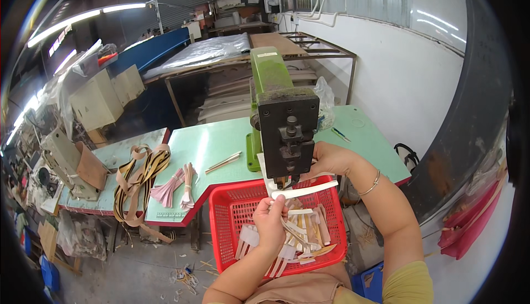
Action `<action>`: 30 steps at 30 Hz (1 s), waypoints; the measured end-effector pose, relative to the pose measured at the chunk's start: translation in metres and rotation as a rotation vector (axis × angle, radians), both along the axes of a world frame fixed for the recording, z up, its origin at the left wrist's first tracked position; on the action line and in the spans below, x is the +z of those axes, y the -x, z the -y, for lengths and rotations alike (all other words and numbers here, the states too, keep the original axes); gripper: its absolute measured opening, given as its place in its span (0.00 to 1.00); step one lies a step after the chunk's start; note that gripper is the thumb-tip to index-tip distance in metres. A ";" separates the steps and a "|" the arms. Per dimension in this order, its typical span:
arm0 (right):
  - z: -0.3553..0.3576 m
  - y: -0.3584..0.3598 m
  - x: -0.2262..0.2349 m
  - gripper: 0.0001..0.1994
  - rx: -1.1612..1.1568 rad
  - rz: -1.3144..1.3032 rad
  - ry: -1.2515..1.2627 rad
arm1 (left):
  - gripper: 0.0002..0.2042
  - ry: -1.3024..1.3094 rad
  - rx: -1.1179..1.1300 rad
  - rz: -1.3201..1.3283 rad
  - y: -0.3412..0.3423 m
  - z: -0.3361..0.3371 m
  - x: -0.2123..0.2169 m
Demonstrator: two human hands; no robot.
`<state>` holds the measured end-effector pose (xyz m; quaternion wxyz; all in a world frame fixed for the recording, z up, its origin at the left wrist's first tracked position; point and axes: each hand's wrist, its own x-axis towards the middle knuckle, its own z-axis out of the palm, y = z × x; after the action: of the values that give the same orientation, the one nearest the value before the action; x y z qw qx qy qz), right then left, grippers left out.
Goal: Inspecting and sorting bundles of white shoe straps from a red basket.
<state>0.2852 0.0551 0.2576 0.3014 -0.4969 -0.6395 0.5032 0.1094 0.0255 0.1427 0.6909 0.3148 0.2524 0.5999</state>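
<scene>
My left hand (270, 222) pinches the near end of a flat white strip (309, 189) between thumb and fingers, above a red plastic basket (215, 232). The strip slants up to the right, just below the black head (287, 133) of a green machine (266, 72). My right hand (334, 159) reaches in from the right beside that head. Its fingers are partly hidden behind the head, so whether they grip anything does not show. Inside the basket lie several white and tan strips (301, 232), some joined in flat pieces at the left.
On the green tabletop (221, 144) lie thin rods (223, 162), a pink bundle (167, 189), a white-tan bundle (188, 185) and a pen (340, 134). Striped straps (141, 180) hang over the table's left edge. A clear plastic bag (325, 102) sits behind the machine. Scraps (185, 279) litter the floor.
</scene>
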 end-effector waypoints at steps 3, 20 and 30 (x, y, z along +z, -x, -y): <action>0.002 0.011 0.012 0.20 0.022 0.014 -0.009 | 0.08 0.001 0.023 0.023 0.004 -0.002 -0.001; 0.046 0.027 -0.116 0.12 -0.778 -0.691 -0.188 | 0.07 0.010 -0.139 -0.080 0.032 -0.016 -0.051; 0.086 0.060 -0.142 0.20 -0.899 -0.901 -0.429 | 0.07 -0.212 -0.280 -0.556 -0.003 -0.007 -0.044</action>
<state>0.2250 -0.0305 0.1155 0.8113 -0.3853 -0.2678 0.3487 0.1122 0.0330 0.0984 0.6347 0.5683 0.3219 0.4130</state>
